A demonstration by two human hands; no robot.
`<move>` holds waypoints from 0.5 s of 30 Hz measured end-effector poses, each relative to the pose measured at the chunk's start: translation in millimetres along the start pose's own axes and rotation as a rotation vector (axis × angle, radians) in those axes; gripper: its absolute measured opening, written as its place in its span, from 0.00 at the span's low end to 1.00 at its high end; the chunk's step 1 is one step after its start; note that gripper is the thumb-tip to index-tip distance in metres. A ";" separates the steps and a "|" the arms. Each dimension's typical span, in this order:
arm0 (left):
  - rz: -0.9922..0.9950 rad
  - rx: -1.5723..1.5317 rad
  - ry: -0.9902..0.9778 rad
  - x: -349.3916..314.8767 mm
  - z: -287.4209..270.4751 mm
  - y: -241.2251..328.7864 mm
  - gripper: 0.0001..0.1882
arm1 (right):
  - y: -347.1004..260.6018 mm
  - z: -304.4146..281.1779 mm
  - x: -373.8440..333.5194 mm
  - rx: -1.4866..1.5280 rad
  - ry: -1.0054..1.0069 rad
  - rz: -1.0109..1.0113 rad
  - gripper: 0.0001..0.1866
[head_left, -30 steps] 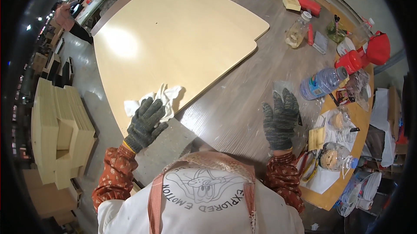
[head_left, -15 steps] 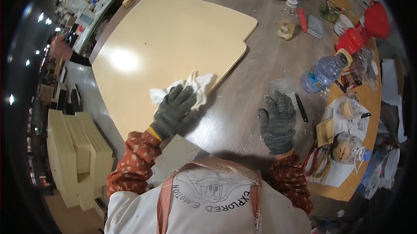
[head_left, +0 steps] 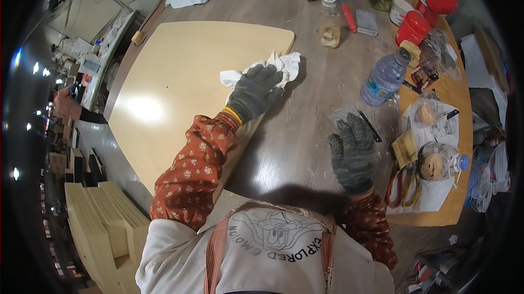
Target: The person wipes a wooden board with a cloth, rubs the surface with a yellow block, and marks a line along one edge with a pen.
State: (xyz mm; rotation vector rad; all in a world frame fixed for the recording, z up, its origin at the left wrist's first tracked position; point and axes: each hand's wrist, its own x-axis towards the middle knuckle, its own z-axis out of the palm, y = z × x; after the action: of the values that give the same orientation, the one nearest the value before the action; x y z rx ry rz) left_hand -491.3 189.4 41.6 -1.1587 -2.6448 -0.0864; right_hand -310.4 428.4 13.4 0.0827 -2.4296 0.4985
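My left hand [head_left: 255,93], in a dark grey knit glove with a yellow cuff edge, presses a crumpled white cloth [head_left: 287,66] onto a smooth cream-coloured panel [head_left: 180,56]. The hand is near the panel's right edge, its fingers bent over the cloth, and part of the cloth sticks out past that edge. My right hand [head_left: 353,155], gloved alike, lies on the wood-grain table [head_left: 295,146] with its fingers stretched out. Its fingertips reach a small clear plastic bag [head_left: 343,113], and a thin black strip-like tool [head_left: 370,126] lies beside them.
To the right are a plastic bottle [head_left: 386,78], scissors [head_left: 403,187], a red cup [head_left: 413,27] and a clear jug [head_left: 436,162]. A small bottle [head_left: 329,24] and a red-handled roller [head_left: 345,7] lie farther back. Stacked boards [head_left: 101,223] stand lower left; another person's hand [head_left: 66,103] shows far left.
My left hand and the cloth have moved away from me and to the right along the panel's edge. The view has shifted; my right hand stays on about the same spot of the table.
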 end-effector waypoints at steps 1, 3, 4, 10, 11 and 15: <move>-0.059 -0.097 0.008 2.9 2.6 -3.5 0.23 | 2.3 -3.2 3.0 0.013 0.009 0.001 0.19; -0.128 -0.441 0.231 -5.7 16.1 -22.8 0.21 | 2.1 -16.1 12.6 0.017 0.017 0.000 0.19; -0.237 -0.617 0.301 -15.5 21.9 -30.7 0.20 | 2.9 -22.8 17.6 0.092 0.042 0.101 0.20; -0.661 -1.021 0.446 -61.2 4.9 -41.4 0.20 | 13.6 -27.0 27.1 0.300 0.170 0.440 0.22; -0.675 -1.027 0.456 -64.7 1.9 -38.8 0.20 | 13.6 -30.2 29.3 0.190 0.165 0.409 0.21; -0.740 -0.988 0.577 -75.1 -8.4 -26.1 0.20 | 28.4 -60.1 18.3 0.063 0.191 0.179 0.18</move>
State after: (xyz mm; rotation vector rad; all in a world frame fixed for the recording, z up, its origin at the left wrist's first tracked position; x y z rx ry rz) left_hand -459.8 116.6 31.9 -0.1390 -2.2844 -1.6881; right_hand -294.6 478.3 58.3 -0.1508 -2.2455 0.6331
